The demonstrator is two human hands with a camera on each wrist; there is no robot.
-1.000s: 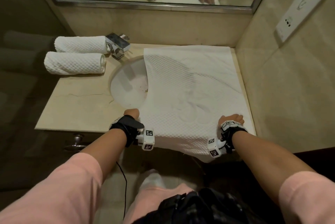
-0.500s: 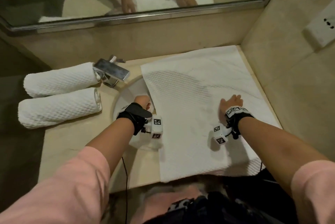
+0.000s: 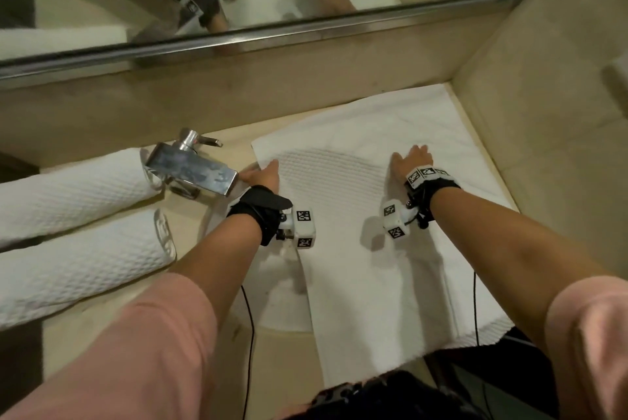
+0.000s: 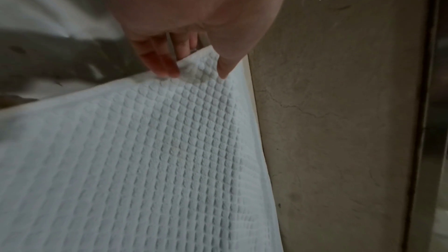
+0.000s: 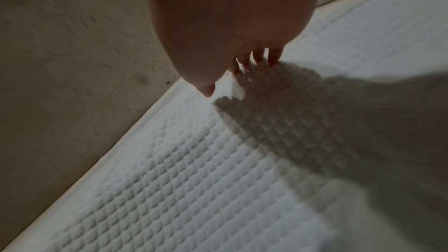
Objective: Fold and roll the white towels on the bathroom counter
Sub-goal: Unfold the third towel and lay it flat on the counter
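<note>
1. A white towel (image 3: 367, 249) lies spread over the right part of the counter (image 3: 112, 328), partly covering the sink (image 3: 272, 297).
2. My left hand (image 3: 263, 176) pinches the towel's folded corner near the faucet (image 3: 190, 168), fingers (image 4: 167, 64) and thumb gripping the edge.
3. My right hand (image 3: 411, 161) grips the folded edge farther right.
4. Two rolled towels (image 3: 78, 226) lie at the counter's left.
</note>
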